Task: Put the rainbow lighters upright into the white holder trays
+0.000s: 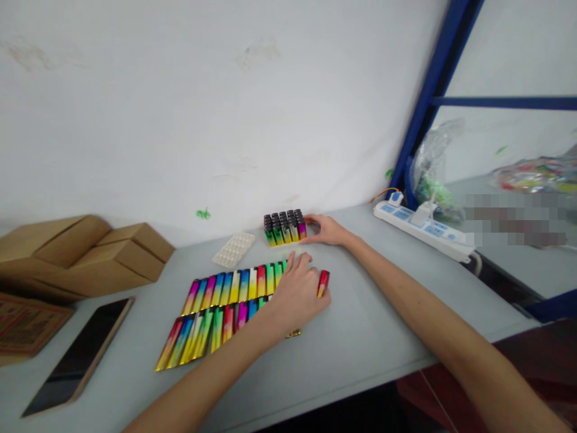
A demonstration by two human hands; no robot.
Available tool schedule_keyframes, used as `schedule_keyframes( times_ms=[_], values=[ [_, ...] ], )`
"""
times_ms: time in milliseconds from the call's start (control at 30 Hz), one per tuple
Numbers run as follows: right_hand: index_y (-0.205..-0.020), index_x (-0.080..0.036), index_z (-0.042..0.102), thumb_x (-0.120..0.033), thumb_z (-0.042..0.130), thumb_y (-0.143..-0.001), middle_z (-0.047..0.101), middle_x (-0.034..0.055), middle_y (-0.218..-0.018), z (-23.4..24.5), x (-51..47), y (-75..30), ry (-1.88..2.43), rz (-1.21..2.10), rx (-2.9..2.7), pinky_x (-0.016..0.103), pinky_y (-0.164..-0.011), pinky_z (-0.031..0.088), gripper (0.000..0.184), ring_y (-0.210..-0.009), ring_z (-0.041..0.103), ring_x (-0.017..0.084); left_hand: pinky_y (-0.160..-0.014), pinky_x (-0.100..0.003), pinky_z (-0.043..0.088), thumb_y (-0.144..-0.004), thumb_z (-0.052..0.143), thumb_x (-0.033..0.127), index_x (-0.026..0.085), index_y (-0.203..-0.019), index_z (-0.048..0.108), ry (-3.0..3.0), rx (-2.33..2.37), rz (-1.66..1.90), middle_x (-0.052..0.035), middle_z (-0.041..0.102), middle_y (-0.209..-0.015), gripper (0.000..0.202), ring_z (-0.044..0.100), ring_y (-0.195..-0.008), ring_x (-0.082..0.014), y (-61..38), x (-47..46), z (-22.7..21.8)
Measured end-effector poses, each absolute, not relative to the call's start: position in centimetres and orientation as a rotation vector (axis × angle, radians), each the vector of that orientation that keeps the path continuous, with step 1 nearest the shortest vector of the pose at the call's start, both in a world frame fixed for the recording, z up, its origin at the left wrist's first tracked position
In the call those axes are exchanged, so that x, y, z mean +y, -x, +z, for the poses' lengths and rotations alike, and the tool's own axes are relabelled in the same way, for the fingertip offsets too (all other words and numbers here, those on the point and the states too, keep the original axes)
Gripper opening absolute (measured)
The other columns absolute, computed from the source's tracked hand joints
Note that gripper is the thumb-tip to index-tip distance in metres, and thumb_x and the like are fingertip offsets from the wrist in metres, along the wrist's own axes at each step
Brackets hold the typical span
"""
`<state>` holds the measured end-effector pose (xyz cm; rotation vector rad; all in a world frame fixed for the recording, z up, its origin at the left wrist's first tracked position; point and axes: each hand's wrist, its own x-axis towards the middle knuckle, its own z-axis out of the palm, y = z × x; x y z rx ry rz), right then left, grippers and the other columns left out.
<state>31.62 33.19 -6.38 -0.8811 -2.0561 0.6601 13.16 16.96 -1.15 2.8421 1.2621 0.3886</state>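
Upright lighters with black tops stand packed in a block (285,231) near the wall, on a pale tray. My right hand (327,230) is closed around the block's right end, thumb in front and index finger at the back. Nearer to me, my left hand (297,291) hovers palm down over the right end of two rows of lighters. A red lighter (323,282) shows between its thumb and index finger; its lower end is partly hidden. Multicoloured lighters (234,287) lie side by side in the rear row, others (202,334) in the front row.
An off-white moulded tray (234,250) lies behind the rows. Cardboard boxes (85,255) and a phone (79,355) are on the left. A power strip (424,225) with plugs runs along the right, beside a blue frame (424,96) and plastic bags (435,174).
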Motion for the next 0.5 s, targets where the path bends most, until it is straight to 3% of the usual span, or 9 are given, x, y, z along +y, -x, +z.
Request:
schedule_keyframes(
  times_ms=[133,233,300,400,500],
  values=[
    [-0.13,-0.015,0.064,-0.04,0.09,-0.069,0.072,0.0143,-0.127,-6.4,33.2,-31.6,0.864,0.665,-2.049,0.044,-0.104,0.054,0.071,-0.113,0.07,0.028,-0.117,-0.056,0.037,-0.08,0.064,0.025,0.015,-0.074,0.07,-2.791,1.247,0.279,-0.0173,0.063,-0.107,0.013,0.059,-0.119,-0.0369,-13.7,16.9,-1.0],
    [-0.13,-0.016,0.064,-0.041,0.089,-0.069,0.072,0.0132,-0.126,-6.5,33.2,-31.5,0.856,0.675,-2.04,0.044,-0.104,0.054,0.071,-0.112,0.07,0.028,-0.118,-0.055,0.036,-0.086,0.058,0.021,0.016,-0.078,0.068,-2.722,1.186,0.411,-0.0164,0.063,-0.114,0.014,0.057,-0.123,-0.0348,-13.7,16.9,-0.9],
    [-0.131,-0.017,0.064,-0.041,0.089,-0.069,0.072,0.0126,-0.126,-6.6,33.2,-31.5,0.849,0.682,-2.038,0.044,-0.104,0.054,0.071,-0.113,0.07,0.028,-0.115,-0.051,0.042,-0.091,0.054,0.022,0.017,-0.083,0.066,-2.601,1.099,0.545,-0.0145,0.062,-0.12,0.015,0.058,-0.122,-0.0305,-13.4,16.7,-0.5],
    [-0.131,-0.016,0.064,-0.041,0.089,-0.07,0.072,0.0126,-0.127,-6.5,33.2,-31.5,0.854,0.684,-2.043,0.043,-0.104,0.053,0.071,-0.113,0.07,0.027,-0.103,-0.042,0.053,-0.097,0.052,0.028,0.019,-0.093,0.065,-2.332,0.986,0.701,-0.011,0.064,-0.118,0.016,0.064,-0.113,-0.0245,-12.4,16.2,0.5],
    [-0.129,-0.015,0.065,-0.041,0.089,-0.07,0.072,0.0134,-0.125,-6.3,33.0,-31.5,0.873,0.665,-2.05,0.043,-0.104,0.053,0.069,-0.112,0.07,0.028,-0.082,-0.037,0.063,-0.098,0.054,0.038,0.02,-0.102,0.064,-1.966,0.93,0.757,-0.0093,0.065,-0.106,0.022,0.07,-0.095,-0.0221,-11.2,15.7,1.0]
  ],
)
